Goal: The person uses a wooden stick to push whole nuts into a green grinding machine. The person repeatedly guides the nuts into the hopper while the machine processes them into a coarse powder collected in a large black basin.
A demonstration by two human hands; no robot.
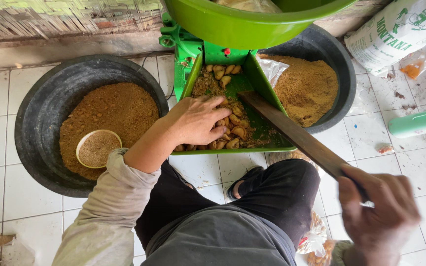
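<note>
My right hand was blurred and covered the wooden stick's grip. The green tub ran off the top edge, hiding the chute's upper end.

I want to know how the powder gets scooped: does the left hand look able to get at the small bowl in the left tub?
Probably yes. The left hand rests on the pieces in the green tray; the small bowl lies uncovered on the brown powder in the black tub beside it, with nothing between them.
</note>
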